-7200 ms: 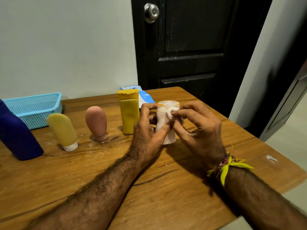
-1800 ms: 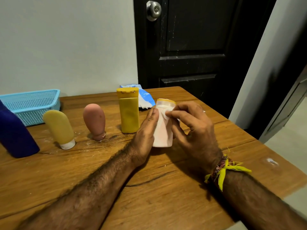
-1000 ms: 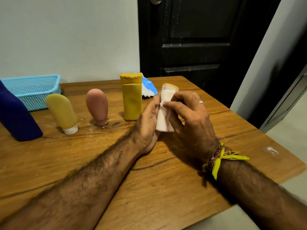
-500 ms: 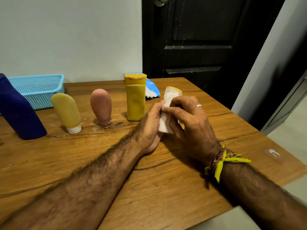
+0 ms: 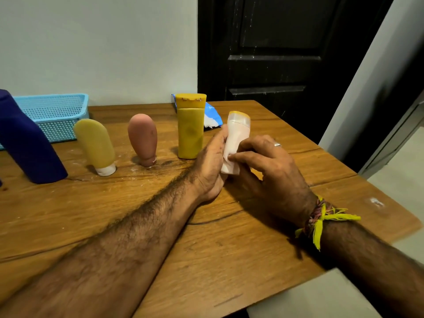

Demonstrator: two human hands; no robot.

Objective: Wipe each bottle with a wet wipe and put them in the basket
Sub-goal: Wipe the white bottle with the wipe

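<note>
The left hand [image 5: 212,157] held the white bottle [image 5: 236,138] from its left side, with fingers curled around it. The right hand [image 5: 263,166] pressed a wet wipe [image 5: 229,166] on the bottle's front with bent fingers, so its grip was closed on the wipe. The white bottle stood tilted near the middle of the tabletop [image 5: 206,237], closer to the far edge. I think this bottle was only partly wiped. Four more bottles waited in a row to the left: a tall yellow bottle [image 5: 190,129], a pink bottle [image 5: 143,138], a pale yellow bottle [image 5: 96,148] and a dark blue bottle [image 5: 25,143]. The blue basket [image 5: 52,113] sat at the far left corner, and no bottle showed inside it. A blue wipe pack [image 5: 212,115] lay behind the tall yellow bottle. So most of the job looked left to do.
</note>
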